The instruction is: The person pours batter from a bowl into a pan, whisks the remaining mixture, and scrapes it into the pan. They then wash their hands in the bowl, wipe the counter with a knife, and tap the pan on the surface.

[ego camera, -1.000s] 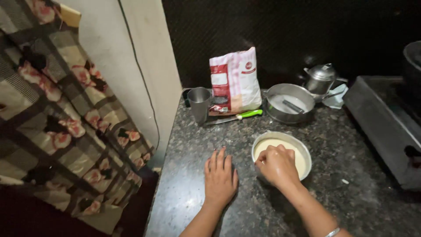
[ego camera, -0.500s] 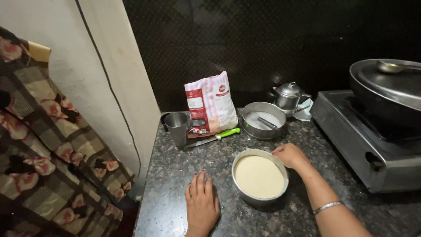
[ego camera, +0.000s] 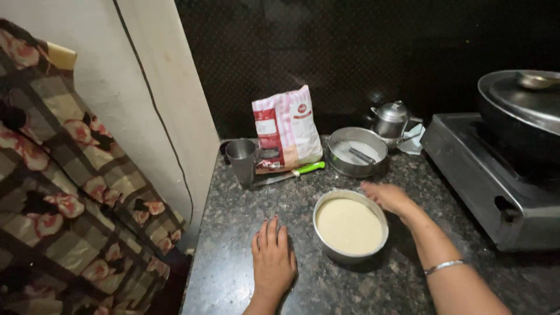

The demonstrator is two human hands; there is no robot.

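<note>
I note the round steel pan of pale batter (ego camera: 350, 226) on the dark granite counter (ego camera: 245, 233). Left hand (ego camera: 273, 261) flat, fingers spread, bracing; right hand (ego camera: 389, 197) open, steadying the pan's far rim.

Dim, warm light (edges bowed)

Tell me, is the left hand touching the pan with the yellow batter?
Apart. The head view shows the left hand lying flat on the counter, with a strip of dark stone showing between it and the batter pan.
</note>
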